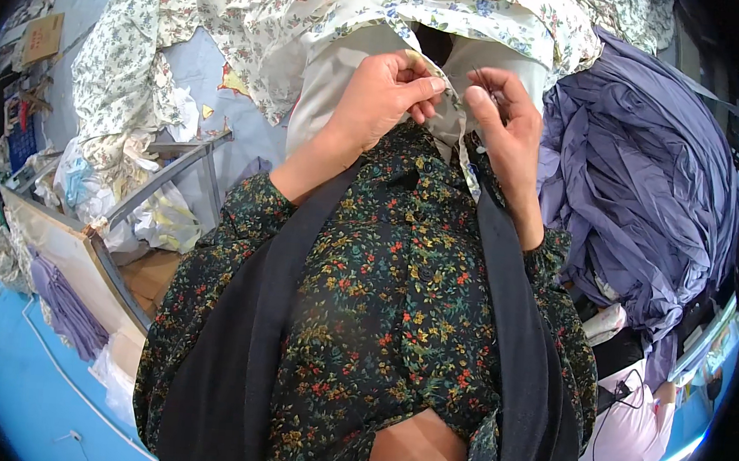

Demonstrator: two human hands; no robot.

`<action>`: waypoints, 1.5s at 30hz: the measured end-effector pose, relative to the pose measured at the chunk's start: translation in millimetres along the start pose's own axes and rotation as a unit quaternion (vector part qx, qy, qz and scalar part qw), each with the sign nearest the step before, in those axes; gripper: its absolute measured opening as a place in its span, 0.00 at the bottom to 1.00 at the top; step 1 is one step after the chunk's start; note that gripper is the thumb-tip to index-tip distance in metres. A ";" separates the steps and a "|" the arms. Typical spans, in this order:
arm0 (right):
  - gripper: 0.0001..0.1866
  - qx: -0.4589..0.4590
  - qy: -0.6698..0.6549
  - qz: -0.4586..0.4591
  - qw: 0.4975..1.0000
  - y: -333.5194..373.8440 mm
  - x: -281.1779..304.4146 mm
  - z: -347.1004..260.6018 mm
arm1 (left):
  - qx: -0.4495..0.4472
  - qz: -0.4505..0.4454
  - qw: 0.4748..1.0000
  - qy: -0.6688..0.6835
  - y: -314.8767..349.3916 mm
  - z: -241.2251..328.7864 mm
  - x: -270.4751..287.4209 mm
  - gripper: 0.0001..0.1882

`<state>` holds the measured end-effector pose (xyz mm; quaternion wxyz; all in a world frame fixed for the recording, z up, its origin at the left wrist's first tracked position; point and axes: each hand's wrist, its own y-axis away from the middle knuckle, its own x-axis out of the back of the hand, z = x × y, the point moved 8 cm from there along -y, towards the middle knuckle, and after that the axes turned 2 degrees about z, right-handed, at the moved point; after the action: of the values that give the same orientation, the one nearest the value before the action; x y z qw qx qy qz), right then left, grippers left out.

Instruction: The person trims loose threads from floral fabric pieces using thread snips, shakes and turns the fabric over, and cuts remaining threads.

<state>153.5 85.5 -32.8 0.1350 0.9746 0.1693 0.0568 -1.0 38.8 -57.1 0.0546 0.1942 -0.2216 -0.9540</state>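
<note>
My left hand (389, 95) is raised in front of my chest, its thumb and forefinger pinched on a narrow floral fabric strip (464, 143). From that pinch the strip runs down beside my right hand and ends against my dark floral shirt. A short way to the right, my right hand (509, 120) has its fingers curled and thumb bent in. Something thin and dark shows at its fingertips, too small to name. Just beyond both hands lies white cloth with blue and red flowers (453, 15), spread over what is in front of me.
A large heap of purple-grey fabric (648, 173) rises at the right. More white floral cloth (124, 68) drapes at the left, above a metal-framed bin (101, 276) with scraps and plastic. A cardboard box (43, 38) stands at the far left. Blue floor (41, 396) shows lower left.
</note>
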 end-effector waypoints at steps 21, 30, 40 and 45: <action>0.12 0.067 0.151 -0.008 0.986 4.7 -1.2 -9.5 | 0.003 0.024 0.998 0.060 2.7 -5.1 1.7 0.09; 0.11 0.137 0.189 -0.014 0.972 2.1 -14.1 -17.4 | 0.002 0.008 0.998 0.070 4.6 -4.9 -2.8 0.09; 0.07 -0.003 -0.006 -0.076 0.997 -8.3 -11.6 8.8 | 0.021 0.027 0.997 0.070 4.1 -6.2 0.6 0.09; 0.05 -0.065 -0.065 -0.115 0.989 -10.5 -14.3 17.7 | 0.014 0.021 1.000 -0.014 6.6 -2.3 -4.3 0.08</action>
<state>139.6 85.7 -53.7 0.2146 0.9393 0.2674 -0.0116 4.1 32.8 -54.5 0.0682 0.1767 -0.2398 -0.9522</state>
